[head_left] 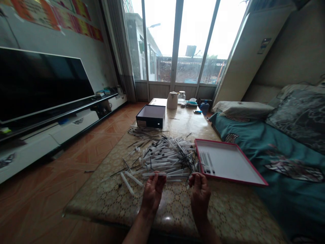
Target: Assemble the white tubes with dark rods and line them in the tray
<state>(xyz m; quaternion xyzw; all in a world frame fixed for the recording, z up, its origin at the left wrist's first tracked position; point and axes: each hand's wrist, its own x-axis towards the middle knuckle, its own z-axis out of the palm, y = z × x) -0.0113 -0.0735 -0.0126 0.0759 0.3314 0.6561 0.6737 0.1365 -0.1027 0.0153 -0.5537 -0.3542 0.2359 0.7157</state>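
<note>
A slim, translucent white plastic tube (148,175) is held level in the left hand (153,189), pinched between thumb and curled fingers above the near edge of a loose heap (165,156) of similar tubes and thin dark rods. The right hand (201,191) is bent with its fingers drawn close together beside the heap; whether anything is gripped there cannot be told. The table is covered by a glossy sheet (114,196) patterned with rounded, flower-like cells. At the right, a shallow, pale-lined tray (236,162) is edged in pinkish red, and a few dark-ended tubes (207,162) are laid side by side in it. Beyond the heap, an open, dark blue rectangular box (149,122) and a rounded cream kettle (172,101) are seen.
</note>
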